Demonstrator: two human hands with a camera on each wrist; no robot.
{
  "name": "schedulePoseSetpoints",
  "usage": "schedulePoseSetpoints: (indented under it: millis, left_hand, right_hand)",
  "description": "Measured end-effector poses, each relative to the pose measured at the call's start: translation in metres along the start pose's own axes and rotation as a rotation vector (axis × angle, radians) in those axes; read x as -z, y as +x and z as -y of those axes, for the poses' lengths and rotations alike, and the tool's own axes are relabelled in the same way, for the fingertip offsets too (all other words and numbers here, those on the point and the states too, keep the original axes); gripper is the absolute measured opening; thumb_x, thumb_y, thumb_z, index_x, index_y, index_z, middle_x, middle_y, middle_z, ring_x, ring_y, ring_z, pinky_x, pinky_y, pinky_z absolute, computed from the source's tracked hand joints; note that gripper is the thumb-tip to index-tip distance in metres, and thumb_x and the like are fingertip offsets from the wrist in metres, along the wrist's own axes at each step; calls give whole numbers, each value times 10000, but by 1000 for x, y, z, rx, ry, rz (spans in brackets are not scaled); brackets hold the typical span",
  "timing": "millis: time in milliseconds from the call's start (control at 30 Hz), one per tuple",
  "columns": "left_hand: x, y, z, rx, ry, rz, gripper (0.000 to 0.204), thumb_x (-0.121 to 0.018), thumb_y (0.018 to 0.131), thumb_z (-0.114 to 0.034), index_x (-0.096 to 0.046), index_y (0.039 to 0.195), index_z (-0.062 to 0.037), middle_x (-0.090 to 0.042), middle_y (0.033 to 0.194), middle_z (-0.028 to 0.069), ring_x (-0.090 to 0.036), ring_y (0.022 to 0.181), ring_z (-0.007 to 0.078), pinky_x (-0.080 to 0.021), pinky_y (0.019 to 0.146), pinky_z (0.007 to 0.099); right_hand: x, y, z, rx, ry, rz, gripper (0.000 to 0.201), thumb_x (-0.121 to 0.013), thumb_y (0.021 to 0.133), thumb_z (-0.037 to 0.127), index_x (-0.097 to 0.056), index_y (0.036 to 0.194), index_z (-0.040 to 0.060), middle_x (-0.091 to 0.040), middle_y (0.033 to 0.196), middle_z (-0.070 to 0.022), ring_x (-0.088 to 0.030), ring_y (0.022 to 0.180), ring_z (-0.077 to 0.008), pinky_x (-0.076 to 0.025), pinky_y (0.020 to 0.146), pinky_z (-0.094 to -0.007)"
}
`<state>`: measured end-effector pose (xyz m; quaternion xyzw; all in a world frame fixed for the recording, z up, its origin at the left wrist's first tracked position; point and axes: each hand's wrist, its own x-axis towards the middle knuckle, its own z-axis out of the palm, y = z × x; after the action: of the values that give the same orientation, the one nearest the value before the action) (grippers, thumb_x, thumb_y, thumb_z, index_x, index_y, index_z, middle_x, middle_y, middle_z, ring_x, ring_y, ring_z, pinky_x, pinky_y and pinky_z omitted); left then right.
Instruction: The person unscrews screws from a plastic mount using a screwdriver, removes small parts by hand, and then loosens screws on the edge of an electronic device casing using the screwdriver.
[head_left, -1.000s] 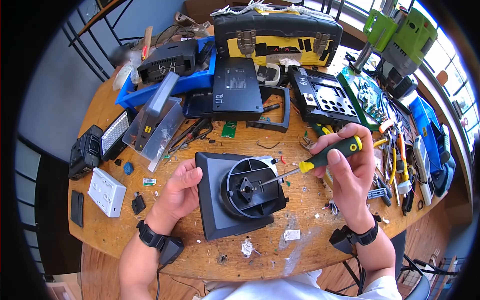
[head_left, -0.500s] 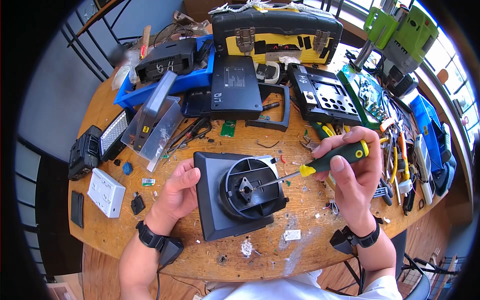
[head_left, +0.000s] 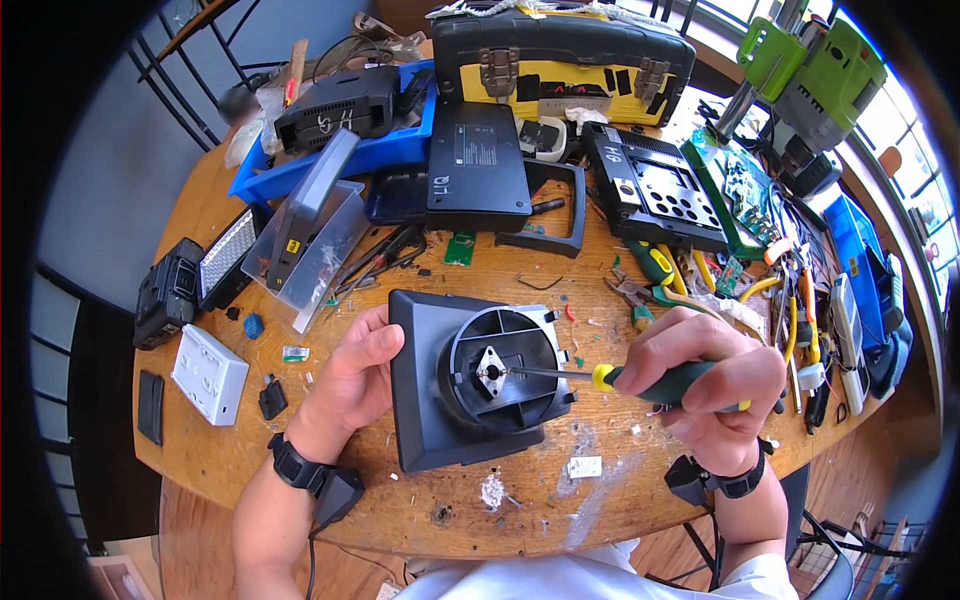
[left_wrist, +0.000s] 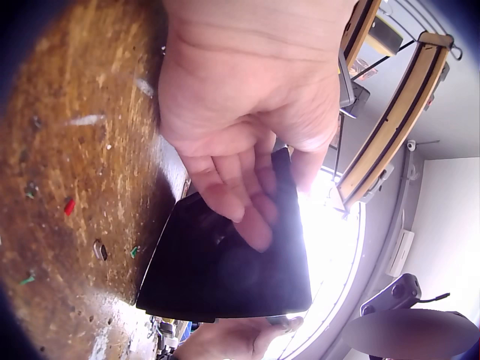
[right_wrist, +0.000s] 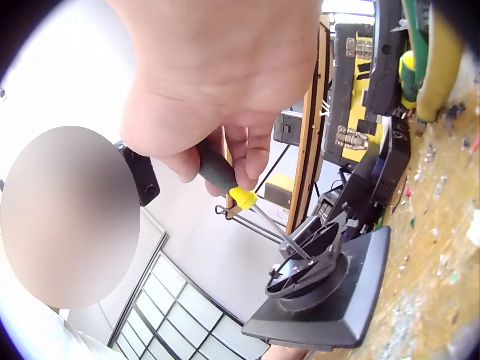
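In the head view, my left hand (head_left: 358, 372) grips the left edge of a black plastic housing (head_left: 422, 425), thumb on the near face. The left wrist view has its fingers curled behind the housing (left_wrist: 225, 270). A round ribbed collar (head_left: 452, 400) rises from the housing, with a small diamond-shaped plate (head_left: 491, 384) inside. My right hand (head_left: 715, 390) holds a screwdriver (head_left: 548, 373) by its green and yellow handle. The shaft reaches into the collar, its tip at the right side of the plate. In the right wrist view, fingers wrap the screwdriver handle (right_wrist: 216, 166).
Pliers (head_left: 628, 290) and several hand tools lie to the right. Behind stand a black flat device (head_left: 475, 165), a yellow and black toolbox (head_left: 560, 75) and a clear plastic bin (head_left: 325, 260). A white case (head_left: 210, 375) sits at left. Small scraps dot the wooden table (head_left: 400, 520).
My right hand has dropped and rolled over, bringing the screwdriver shaft nearly level in the head view. The housing has tilted slightly, and the diamond-shaped plate now catches bright light. My left hand keeps its hold.
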<state>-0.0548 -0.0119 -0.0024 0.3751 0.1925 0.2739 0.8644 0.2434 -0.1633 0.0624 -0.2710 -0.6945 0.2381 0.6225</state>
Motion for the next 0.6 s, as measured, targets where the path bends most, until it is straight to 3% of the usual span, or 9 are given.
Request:
schedulePoseSetpoints:
  millis: [67, 400, 500, 600]
  left_hand:
    - [0, 1, 0, -7, 4, -12, 494, -784, 941, -266, -606, 1277, 50, -738, 1164, 131, -746, 1002, 171, -613, 898, 305]
    - [2, 3, 0, -35, -12, -10, 457, -764, 963, -239, -603, 1275, 53, -747, 1142, 128, -752, 985, 161, -622, 880, 285]
    - [1, 4, 0, -47, -17, -9, 450, -765, 962, -230, -604, 1275, 50, -744, 1155, 132, -754, 992, 170, -624, 890, 295]
    - [-1, 3, -1, -50, -23, 19, 467, -782, 952, -243, -605, 1274, 45, -739, 1170, 134, -752, 1011, 181, -625, 902, 307]
  right_hand:
    - [10, 5, 0, 44, -66, 219, 108, -692, 928, 95, -600, 965, 52, -724, 1032, -245, -723, 892, -334, -574, 771, -428]
    - [9, 3, -1, -37, 55, 143, 64, -658, 924, 95, -605, 949, 69, -728, 1040, -221, -708, 897, -335, -563, 783, -425]
    - [13, 7, -2, 14, 50, 300, 88, -655, 907, 63, -594, 971, 60, -725, 1042, -234, -710, 927, -343, -563, 808, -433]
    - [-1, 1, 3, -13, 5, 174, 126, -703, 912, 72, -590, 961, 44, -734, 1006, -221, -724, 881, -303, -570, 778, -395]
